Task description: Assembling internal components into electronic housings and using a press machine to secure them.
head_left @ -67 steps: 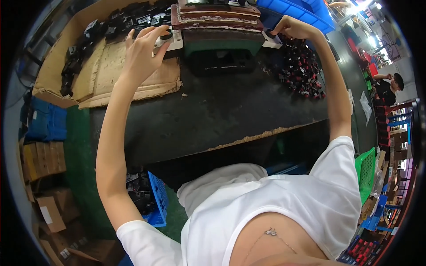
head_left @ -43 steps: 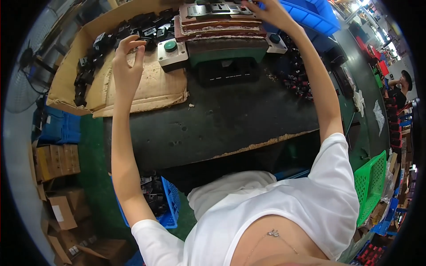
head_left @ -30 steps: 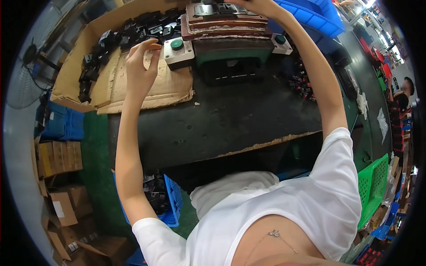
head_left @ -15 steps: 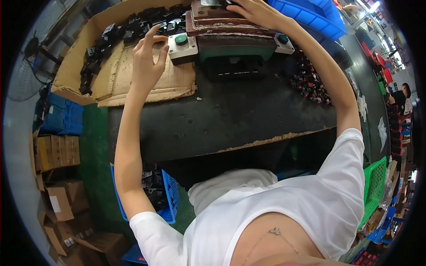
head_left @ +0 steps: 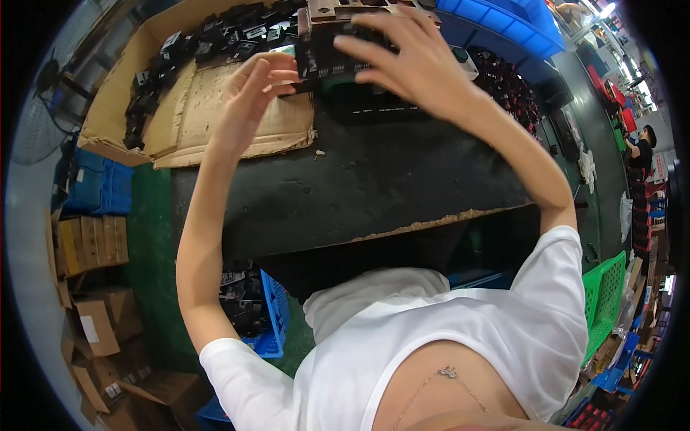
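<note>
A flat black plastic part (head_left: 327, 56) with small white print stands in front of the press-like fixture (head_left: 334, 10). My left hand (head_left: 248, 97) is closed at the part's left edge, fingers curled against it. Over the part's right side, my right hand (head_left: 424, 72) has its fingers spread and slightly blurred; whether the fingertips touch it I cannot tell. Behind my left fingers, the left button box (head_left: 289, 50) is mostly hidden. The right button box (head_left: 467, 65), white, sits beyond my right wrist.
A cardboard box (head_left: 108, 133) with several black parts (head_left: 208, 49) lies at the far left. Small black and red pieces (head_left: 503, 86) are heaped on the dark table (head_left: 359, 179) at right. Blue bins (head_left: 503, 25), a blue crate (head_left: 277, 316) and a green basket (head_left: 604, 302) stand around.
My right hand has come down from the fixture's top toward me. The black part now stands between my hands. My left hand has moved right and closed at its edge.
</note>
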A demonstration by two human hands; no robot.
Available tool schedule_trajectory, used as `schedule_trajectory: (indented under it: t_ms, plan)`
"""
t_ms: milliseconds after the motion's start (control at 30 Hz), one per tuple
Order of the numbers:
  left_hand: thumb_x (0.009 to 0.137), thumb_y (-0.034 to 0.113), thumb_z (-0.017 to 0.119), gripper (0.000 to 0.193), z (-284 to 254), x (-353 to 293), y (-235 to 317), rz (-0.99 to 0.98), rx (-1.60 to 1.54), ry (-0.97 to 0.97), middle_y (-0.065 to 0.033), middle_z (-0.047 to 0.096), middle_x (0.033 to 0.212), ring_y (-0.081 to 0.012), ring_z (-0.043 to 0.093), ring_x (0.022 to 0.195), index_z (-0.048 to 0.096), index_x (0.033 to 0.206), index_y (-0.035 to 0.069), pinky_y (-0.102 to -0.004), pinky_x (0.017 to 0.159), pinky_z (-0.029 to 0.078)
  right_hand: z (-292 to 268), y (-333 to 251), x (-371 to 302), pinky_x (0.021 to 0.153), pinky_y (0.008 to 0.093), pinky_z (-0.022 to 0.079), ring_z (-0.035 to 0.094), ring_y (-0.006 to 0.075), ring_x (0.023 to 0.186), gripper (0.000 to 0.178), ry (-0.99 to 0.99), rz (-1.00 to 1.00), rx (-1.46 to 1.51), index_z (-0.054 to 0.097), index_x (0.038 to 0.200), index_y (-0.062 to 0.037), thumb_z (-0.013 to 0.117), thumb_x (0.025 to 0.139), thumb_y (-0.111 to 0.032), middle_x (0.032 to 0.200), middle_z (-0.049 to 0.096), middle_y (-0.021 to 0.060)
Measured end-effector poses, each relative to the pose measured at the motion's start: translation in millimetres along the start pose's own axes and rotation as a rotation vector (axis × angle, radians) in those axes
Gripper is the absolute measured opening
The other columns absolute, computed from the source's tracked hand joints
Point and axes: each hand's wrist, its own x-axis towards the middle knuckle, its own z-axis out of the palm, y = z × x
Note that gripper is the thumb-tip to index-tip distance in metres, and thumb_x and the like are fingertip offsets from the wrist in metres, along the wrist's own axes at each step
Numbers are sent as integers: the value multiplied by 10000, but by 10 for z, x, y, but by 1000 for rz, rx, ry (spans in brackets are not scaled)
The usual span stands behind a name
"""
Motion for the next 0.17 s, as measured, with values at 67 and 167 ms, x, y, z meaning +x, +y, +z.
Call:
schedule_trajectory:
  t_ms: [67,167]
  plan:
    - [856,152,626,282,82,-81,-57,-69,127,-2,-56,646,913,-124,603,845,574,1083,-7,-270,746,483,-22,-236,-150,997,435,326,474,234,1104,507,6,51,58,550,1208,-237,672,720,-306,1207,502,52]
    - [824,139,662,298,387,-196,-16,-232,358,-77,-56,646,926,-137,616,795,593,1081,5,-263,726,488,0,-438,-305,1038,439,287,458,221,1155,538,10,106,83,538,1243,-258,662,724,-329,1274,474,75]
